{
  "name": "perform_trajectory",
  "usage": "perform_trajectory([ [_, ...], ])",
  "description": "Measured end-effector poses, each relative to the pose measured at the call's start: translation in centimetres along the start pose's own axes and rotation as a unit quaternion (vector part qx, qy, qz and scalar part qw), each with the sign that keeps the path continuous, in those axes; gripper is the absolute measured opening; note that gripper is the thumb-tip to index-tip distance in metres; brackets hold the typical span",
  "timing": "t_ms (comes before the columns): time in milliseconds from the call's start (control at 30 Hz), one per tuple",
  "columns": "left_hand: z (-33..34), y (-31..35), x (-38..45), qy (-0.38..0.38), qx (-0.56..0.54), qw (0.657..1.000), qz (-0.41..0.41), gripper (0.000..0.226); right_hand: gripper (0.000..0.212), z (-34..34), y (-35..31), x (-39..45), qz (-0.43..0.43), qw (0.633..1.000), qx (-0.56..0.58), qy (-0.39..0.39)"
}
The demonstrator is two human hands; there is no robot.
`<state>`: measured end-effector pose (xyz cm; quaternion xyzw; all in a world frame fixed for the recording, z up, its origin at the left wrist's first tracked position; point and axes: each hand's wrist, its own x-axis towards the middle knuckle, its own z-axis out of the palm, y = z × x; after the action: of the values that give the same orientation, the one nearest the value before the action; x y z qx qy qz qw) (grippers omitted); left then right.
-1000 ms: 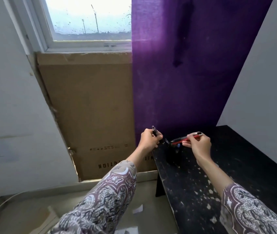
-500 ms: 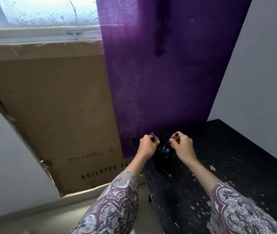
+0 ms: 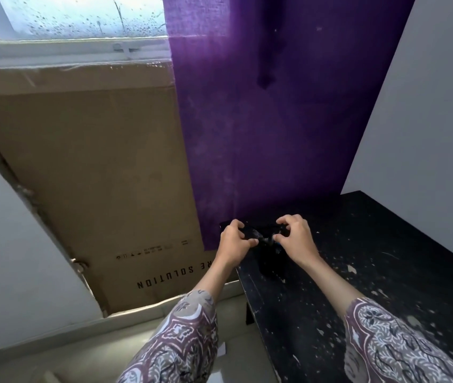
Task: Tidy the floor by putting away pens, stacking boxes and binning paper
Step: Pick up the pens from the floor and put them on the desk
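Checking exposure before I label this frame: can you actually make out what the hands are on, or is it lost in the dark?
Head view: window is blown out; the dark holder merges with the black table, its outline indistinct. Left hand and right hand are well lit and sharp.

A black paint-flecked bench point(image 3: 385, 272) fills the lower right of the frame. At its far left corner stands a dark pen holder point(image 3: 268, 258), with the left hand point(image 3: 235, 239) and right hand point(image 3: 296, 237) on either side. Behind hangs a purple curtain point(image 3: 261, 134). A large brown cardboard box point(image 3: 95, 175) leans at centre left, below the window point(image 3: 81, 17) at upper left.
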<state>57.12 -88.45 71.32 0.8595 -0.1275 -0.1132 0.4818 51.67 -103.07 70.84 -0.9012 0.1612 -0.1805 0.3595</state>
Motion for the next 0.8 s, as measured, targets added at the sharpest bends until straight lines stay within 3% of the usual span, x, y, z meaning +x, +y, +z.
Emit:
perform_trajectory([
  [333,-6.5,-2.6,-6.6,0.047,-0.011,0.999,-0.018,0.045,0.020,2.4,-6.0,-5.7,-0.039,0.997,0.062,0.015],
  [800,-21.1,-15.0,-24.3,0.087,-0.034,0.987,-0.131,0.034,0.018,11.8,-18.4,-21.3,-0.018,0.985,0.129,-0.117],
])
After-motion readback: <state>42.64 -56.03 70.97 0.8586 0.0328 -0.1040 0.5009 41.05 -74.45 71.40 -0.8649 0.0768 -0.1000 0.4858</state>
